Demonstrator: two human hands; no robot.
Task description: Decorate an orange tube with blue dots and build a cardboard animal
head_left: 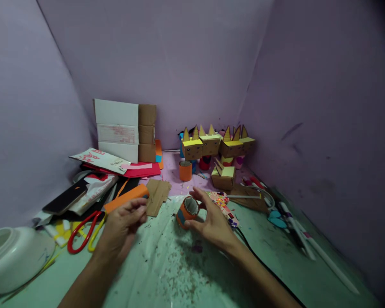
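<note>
A short orange cardboard tube with a blue patch on its side is tilted over the green table, its hollow grey end facing up. My right hand has its thumb on the front of the tube and its fingers round the far rim. To the left, my left hand has its fingers curled together; anything between the fingertips is hidden. Behind it lies an orange paper piece, and scissors with red and yellow handles are beside its wrist. A second orange tube stands upright farther back.
Several cardboard box heads with pointed ears stand on coloured tubes at the back; another head sits lower. Cardboard and paper pile up at left, near a white bowl. A black cable crosses the right, beside pens.
</note>
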